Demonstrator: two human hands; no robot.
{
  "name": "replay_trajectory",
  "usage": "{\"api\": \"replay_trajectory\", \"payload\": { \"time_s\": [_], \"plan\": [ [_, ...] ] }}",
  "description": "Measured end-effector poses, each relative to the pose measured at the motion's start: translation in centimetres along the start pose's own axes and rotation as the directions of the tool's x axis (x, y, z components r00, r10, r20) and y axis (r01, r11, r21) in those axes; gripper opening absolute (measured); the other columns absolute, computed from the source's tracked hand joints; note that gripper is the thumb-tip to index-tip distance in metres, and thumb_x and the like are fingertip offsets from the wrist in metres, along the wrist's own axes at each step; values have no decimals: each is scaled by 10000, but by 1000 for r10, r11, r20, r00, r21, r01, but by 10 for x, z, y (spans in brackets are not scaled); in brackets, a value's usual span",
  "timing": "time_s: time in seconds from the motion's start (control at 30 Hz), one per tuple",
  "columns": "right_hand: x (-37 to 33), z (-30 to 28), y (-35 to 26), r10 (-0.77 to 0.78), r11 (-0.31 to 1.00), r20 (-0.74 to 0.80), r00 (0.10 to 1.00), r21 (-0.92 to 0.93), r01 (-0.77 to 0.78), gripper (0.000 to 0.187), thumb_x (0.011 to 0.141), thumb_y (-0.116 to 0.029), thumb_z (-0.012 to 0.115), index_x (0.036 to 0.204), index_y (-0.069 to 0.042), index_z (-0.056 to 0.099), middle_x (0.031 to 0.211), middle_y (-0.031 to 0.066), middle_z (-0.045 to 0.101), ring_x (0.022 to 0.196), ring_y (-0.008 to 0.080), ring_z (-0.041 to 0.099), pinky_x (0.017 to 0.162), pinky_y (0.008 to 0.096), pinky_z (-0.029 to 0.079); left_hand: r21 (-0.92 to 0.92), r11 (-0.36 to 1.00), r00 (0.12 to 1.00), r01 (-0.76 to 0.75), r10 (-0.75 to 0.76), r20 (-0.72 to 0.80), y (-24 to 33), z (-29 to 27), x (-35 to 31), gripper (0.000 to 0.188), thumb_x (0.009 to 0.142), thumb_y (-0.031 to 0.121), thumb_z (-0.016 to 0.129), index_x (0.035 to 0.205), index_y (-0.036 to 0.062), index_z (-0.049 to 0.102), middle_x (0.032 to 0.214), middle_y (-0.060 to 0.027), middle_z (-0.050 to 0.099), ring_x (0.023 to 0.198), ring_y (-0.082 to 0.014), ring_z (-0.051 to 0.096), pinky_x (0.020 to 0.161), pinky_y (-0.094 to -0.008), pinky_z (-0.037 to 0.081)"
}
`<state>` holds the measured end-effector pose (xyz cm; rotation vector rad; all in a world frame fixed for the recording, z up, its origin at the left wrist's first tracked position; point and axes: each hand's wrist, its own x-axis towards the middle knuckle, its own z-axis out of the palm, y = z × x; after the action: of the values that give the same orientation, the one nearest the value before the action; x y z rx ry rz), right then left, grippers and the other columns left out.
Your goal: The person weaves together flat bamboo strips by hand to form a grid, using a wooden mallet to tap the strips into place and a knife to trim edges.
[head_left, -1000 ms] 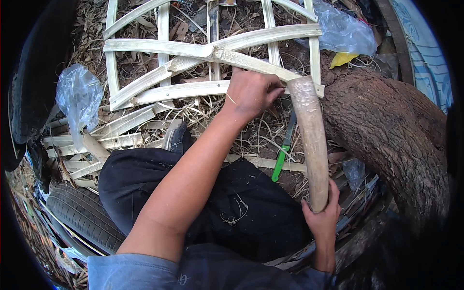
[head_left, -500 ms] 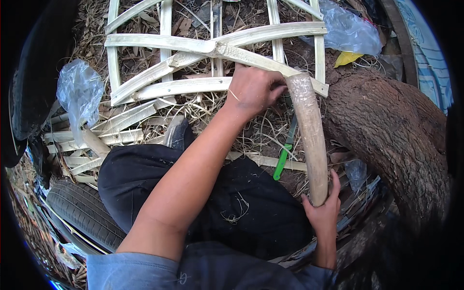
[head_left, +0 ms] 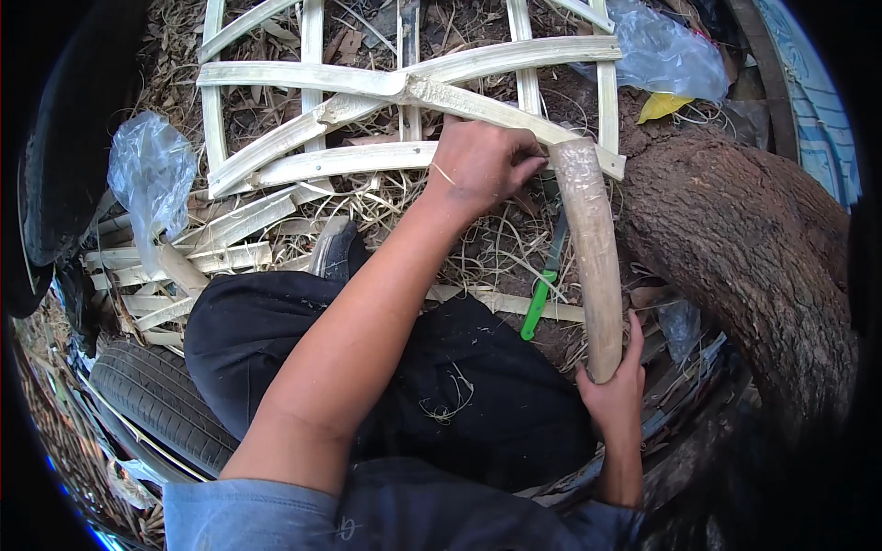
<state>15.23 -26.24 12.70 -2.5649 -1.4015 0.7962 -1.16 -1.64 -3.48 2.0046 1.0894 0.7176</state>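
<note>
A lattice of pale split strips point(head_left: 294, 75), perhaps bamboo, spreads across the far part of the view, with small nail heads showing on some strips. My left hand point(head_left: 485, 163) is closed at its near edge, against the lowest strips; thumb and forefinger are pinched together, and what they hold is hidden. In my right hand point(head_left: 614, 393) is the lower end of a thick wooden club point(head_left: 591, 266). Its far end overlaps the lattice's near right corner. Between the hands, a knife with a green handle point(head_left: 538, 308) lies on the ground.
A thick tree trunk point(head_left: 726, 239) curves along the right. Loose pale strips point(head_left: 234, 225) and thin shavings litter the ground at left. Clear plastic bags point(head_left: 152, 174) lie on both sides. A tyre point(head_left: 165, 395) sits at the lower left, beside my dark-trousered leg point(head_left: 478, 386).
The club has shifted slightly right at its far end, and my right hand has moved a little farther away from me. The lattice has shifted very slightly; my left hand stays closed there.
</note>
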Motion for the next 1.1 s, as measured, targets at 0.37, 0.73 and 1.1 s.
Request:
{"api": "replay_trajectory", "payload": {
  "time_s": [0.37, 0.73, 1.1],
  "plan": [
    [12, 1, 10, 114, 985, 25, 993, 124, -117, 918, 678, -73, 795, 1428, -18, 270, 1036, 231, 663, 925, 378, 692, 827, 418, 541, -24, 999, 999, -46, 46, -22, 0, 4, -1, 131, 750, 205, 789, 826, 106, 752, 730, -94, 710, 679, -253, 696, 644, -366, 539],
    [15, 18, 23, -209, 978, -88, 974, -37, 207, 879, 695, -62, 767, 1420, -52, 270, 947, 211, 681, 918, 362, 694, 823, 418, 531, -104, 995, 1000, -3, 4, 12, 2, 0, 5, 134, 759, 212, 796, 831, 108, 751, 684, -99, 689, 597, -233, 673, 564, -336, 512],
    [21, 13, 23, -42, 991, -22, 999, 126, 44, 838, 687, -68, 750, 1396, -30, 305, 989, 240, 668, 915, 384, 696, 812, 429, 541, -47, 999, 1000, -27, 27, 2, -6, 2, 0, 107, 761, 188, 796, 807, 101, 753, 717, -94, 710, 627, -241, 691, 598, -335, 532]
  ]
}}
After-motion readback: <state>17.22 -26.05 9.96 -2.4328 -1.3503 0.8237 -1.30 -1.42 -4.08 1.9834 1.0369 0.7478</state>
